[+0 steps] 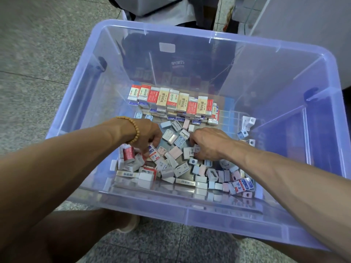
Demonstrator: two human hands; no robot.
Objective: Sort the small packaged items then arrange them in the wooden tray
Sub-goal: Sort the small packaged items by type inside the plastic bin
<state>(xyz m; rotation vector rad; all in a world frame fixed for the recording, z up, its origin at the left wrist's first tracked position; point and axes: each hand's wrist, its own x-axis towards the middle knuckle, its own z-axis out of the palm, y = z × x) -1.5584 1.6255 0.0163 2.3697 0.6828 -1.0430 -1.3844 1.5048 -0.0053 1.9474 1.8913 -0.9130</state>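
Observation:
Small packaged erasers and sharpeners lie inside a clear bluish plastic bin (152, 27). A neat stacked row of red, cream and white eraser packs (171, 99) stands along the far side of the bin floor. A loose pile of white, pink and pale blue packs (180, 168) covers the near side. My left hand (146, 133), which wears a bead bracelet, reaches down into the pile, its fingers curled round a white, red and blue packet (154, 154). My right hand (210, 143) is beside it, fingertips pinching a small white packet (196, 149).
A few white sharpeners (248, 122) lie apart at the bin's right side. The bin stands on a speckled stone floor (38, 73). A person in dark clothing (178, 63) shows through the far wall. My legs are under the near rim.

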